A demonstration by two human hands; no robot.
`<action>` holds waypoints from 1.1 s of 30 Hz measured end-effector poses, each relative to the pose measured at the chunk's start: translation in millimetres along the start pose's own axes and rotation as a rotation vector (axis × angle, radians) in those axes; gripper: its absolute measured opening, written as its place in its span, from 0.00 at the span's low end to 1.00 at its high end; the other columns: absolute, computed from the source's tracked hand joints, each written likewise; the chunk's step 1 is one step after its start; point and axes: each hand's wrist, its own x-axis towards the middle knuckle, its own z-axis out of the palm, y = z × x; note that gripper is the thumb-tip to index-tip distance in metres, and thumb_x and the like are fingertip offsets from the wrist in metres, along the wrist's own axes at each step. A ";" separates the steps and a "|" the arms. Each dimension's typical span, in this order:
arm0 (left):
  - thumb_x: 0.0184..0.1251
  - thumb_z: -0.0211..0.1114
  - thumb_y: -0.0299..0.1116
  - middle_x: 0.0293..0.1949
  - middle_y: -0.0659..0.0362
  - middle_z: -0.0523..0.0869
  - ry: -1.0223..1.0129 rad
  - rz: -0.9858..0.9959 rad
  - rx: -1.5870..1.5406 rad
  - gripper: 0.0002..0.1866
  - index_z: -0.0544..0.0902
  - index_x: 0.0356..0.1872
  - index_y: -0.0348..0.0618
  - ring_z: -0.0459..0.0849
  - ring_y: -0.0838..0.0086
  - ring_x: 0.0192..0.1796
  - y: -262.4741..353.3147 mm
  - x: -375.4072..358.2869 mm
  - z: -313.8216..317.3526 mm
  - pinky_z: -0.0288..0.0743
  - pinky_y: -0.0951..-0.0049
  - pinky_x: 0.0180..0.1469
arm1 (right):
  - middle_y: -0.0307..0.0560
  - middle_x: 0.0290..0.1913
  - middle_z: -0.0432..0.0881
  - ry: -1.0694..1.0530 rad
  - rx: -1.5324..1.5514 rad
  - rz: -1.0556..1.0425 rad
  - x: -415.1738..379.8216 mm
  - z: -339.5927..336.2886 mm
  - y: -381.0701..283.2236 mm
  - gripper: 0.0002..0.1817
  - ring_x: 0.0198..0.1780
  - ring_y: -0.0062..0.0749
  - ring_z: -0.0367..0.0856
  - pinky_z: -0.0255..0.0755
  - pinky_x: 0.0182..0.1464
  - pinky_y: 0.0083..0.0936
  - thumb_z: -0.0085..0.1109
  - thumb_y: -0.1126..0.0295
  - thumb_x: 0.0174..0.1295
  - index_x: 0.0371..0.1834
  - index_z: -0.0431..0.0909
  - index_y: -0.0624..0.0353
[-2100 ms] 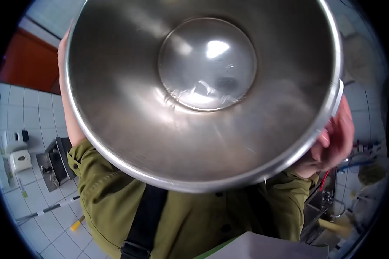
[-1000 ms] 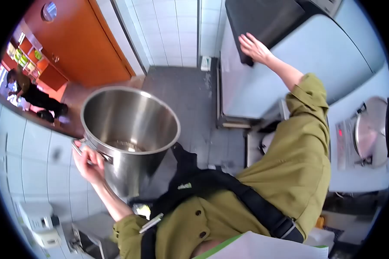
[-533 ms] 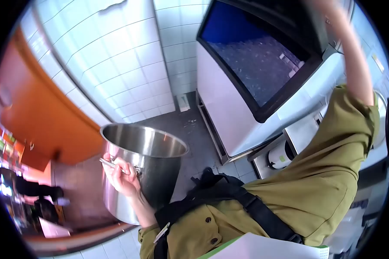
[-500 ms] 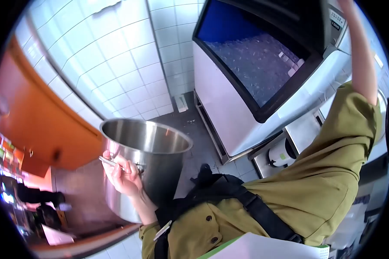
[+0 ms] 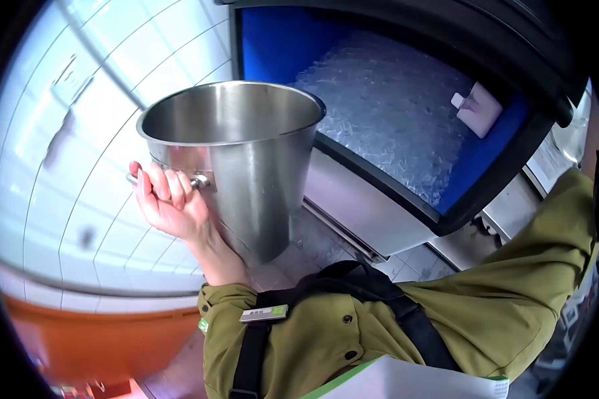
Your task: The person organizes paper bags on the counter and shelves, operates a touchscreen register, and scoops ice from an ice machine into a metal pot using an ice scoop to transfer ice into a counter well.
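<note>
My left hand (image 5: pixel 170 199) is closed round the side handle (image 5: pixel 199 181) of a tall stainless steel bucket (image 5: pixel 253 179). The bucket is held upright above the floor, its wide mouth facing up, and the part of its inside that shows is bare metal. Just beyond its right rim lies a heap of ice (image 5: pixel 386 113) in a blue-lined bin. A white plastic scoop (image 5: pixel 479 114) rests at the right end of the ice. My right arm (image 5: pixel 512 266) reaches out to the right edge, and its hand is out of view.
The black lid (image 5: pixel 499 53) of the ice bin stands raised above the opening. The bin's black front rim (image 5: pixel 386 183) is close to the bucket. White tiled wall (image 5: pixel 133 60) is on the left, an orange panel (image 5: pixel 106 339) lower left, and a metal counter (image 5: pixel 512 206) at right.
My view has turned and come nearer the ice bin. The bucket, still in my left hand, has moved up to the bin's edge. My raised right forearm has passed mostly out of view.
</note>
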 end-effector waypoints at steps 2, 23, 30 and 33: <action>0.64 0.39 0.28 0.14 0.65 0.60 -0.050 -0.067 -0.049 0.11 0.71 0.41 0.38 0.49 0.86 0.09 -22.7 29.7 -31.9 0.43 0.87 0.10 | 0.46 0.39 0.75 0.162 0.006 0.028 -3.8 -7.4 -11.8 0.19 0.37 0.30 0.74 0.68 0.41 0.27 0.40 0.59 0.58 0.47 0.68 0.60; 0.64 0.34 0.28 0.12 0.67 0.61 0.068 -0.397 -0.116 0.13 0.62 0.44 0.31 0.55 0.86 0.09 -49.8 154.1 -180.6 0.50 0.87 0.13 | 0.43 0.20 0.69 -0.150 1.178 1.765 -87.2 174.2 -212.1 0.09 0.18 0.24 0.69 0.69 0.24 0.20 0.45 0.79 0.44 0.31 0.66 0.67; 0.60 0.40 0.26 0.11 0.68 0.60 0.124 -0.441 -0.294 0.11 0.60 0.42 0.32 0.56 0.87 0.10 -55.7 152.0 -168.1 0.50 0.89 0.14 | 0.42 0.17 0.69 -1.512 0.593 1.505 -69.5 293.8 -127.2 0.05 0.18 0.25 0.68 0.62 0.19 0.23 0.49 0.72 0.43 0.17 0.70 0.62; 0.60 0.41 0.26 0.11 0.68 0.62 0.143 -0.370 -0.229 0.10 0.60 0.41 0.33 0.58 0.89 0.09 -62.8 147.6 -157.3 0.50 0.91 0.11 | 0.45 0.18 0.72 -1.514 0.423 0.984 -58.2 383.4 -109.6 0.07 0.18 0.27 0.70 0.62 0.18 0.25 0.51 0.69 0.41 0.21 0.72 0.62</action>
